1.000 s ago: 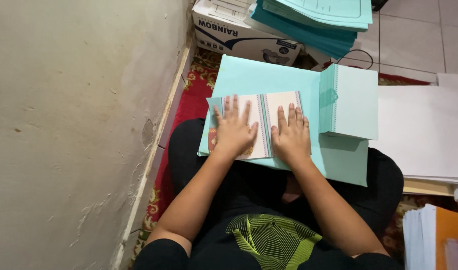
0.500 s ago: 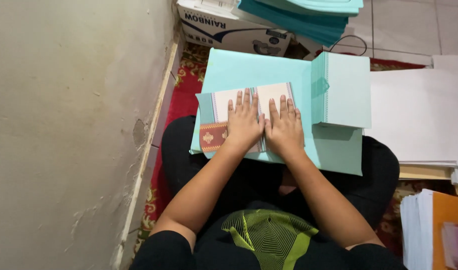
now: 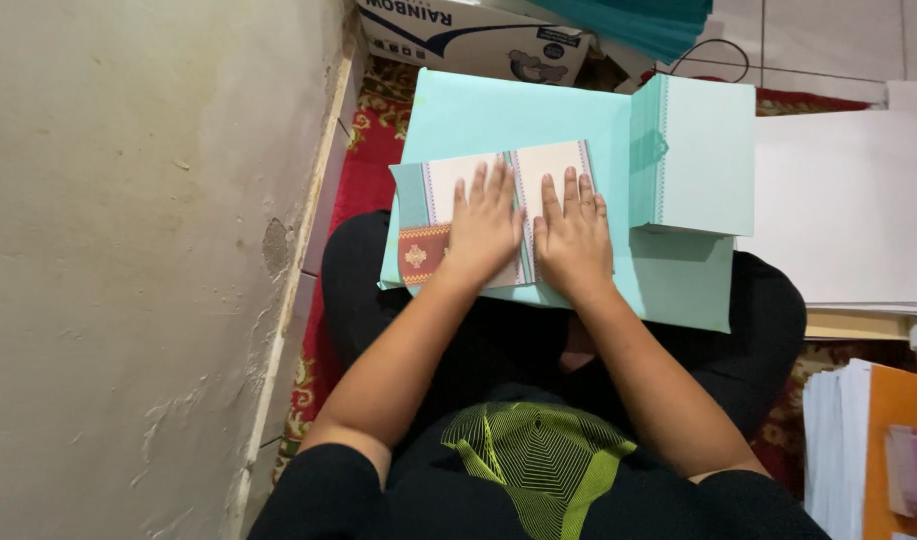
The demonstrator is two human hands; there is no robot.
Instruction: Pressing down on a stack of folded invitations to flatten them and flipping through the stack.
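1. Left hand: centre of the frame, open, palm down, fingers spread and pointing toward the top of the frame; pressed flat on the left half of a folded paper card. Grips nothing.
2. Right hand: just beside the left hand, thumbs nearly touching; open, palm down, flat on the right half of the same card. Grips nothing.
3. Folded paper card: cream face with thin green border stripes and a centre fold line running between the hands; a red patterned panel shows at its lower left corner, a pale aqua flap along its left edge. Lies on the large aqua sheet.
4. Large aqua sheet: pale turquoise card stock spread over the person's lap, from upper centre to right of centre.
5. Stack of aqua cards: upper right of centre, resting on the large sheet, just beside the right hand; dotted line near its left edge.
6. Cardboard box: top centre, white and blue, printed.
7. Teal paper pile: top edge, on the box.
8. White sheets: right side of the frame.
9. Orange folder: lower right corner, beside a white paper stack.
10. Wall: left half of the frame, beige, scuffed.
11. Red patterned rug: strip between wall and lap.
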